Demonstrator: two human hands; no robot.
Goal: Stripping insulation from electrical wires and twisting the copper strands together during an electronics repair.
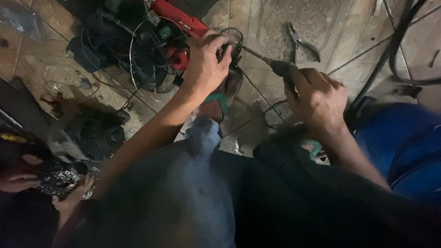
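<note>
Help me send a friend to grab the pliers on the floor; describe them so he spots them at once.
Start at the patterned floor tiles along the top of the view, just past the right hand holding a screwdriver. The pliers lie alone there, beyond the screwdriver's handle. Unlike the wire tangle to the left, they are a single metal tool with two curved handles spread apart.

The person's arms are bare to well above the wrist, with no sleeves, rings or watch in sight. Dark bluish-grey trousers (pixel 193 193) cover both legs, creased at the knees. Teal-strapped sandals (pixel 219 101) show on the feet, the right one partly hidden.
</note>
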